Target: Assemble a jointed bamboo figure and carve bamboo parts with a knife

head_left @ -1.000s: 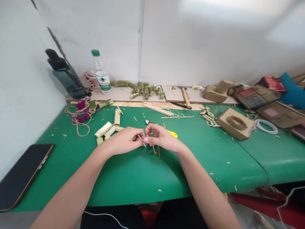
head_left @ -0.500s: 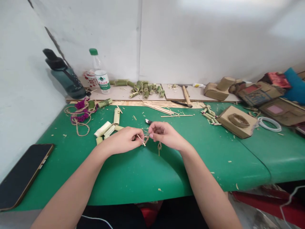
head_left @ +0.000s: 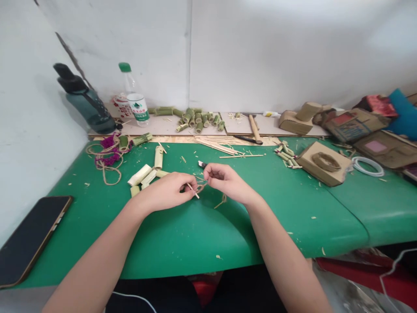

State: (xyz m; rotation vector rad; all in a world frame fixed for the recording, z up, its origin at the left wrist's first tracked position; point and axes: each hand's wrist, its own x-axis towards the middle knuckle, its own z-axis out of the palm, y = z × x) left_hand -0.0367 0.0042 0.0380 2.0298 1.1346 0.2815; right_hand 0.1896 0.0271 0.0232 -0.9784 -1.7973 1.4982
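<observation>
My left hand [head_left: 180, 189] pinches a thin wooden stick [head_left: 196, 195], its pale end poking out past the thumb. Beside it my right hand [head_left: 226, 182] is closed on a piece of brown twine [head_left: 201, 188] that runs across to the left fingertips. A loose twine end [head_left: 223, 200] dangles below the right palm. Just behind the hands lies a utility knife [head_left: 202, 164], its handle partly covered by the right hand. Cut bamboo pieces [head_left: 140, 174] lie to the left of my left hand, and one bamboo tube [head_left: 158, 157] stands behind them.
Thin sticks [head_left: 216, 147] and a hammer [head_left: 254, 128] lie at the back, near piled bamboo sections [head_left: 199, 119]. Two bottles [head_left: 138, 106] stand back left, above purple yarn and twine [head_left: 109, 161]. A phone [head_left: 32, 239] rests front left; a cardboard piece [head_left: 321, 174] sits right.
My right hand has drawn slightly away from the left, stretching the twine between them. The dangling twine end has swung to the right. The left hand keeps its pinch on the stick.
</observation>
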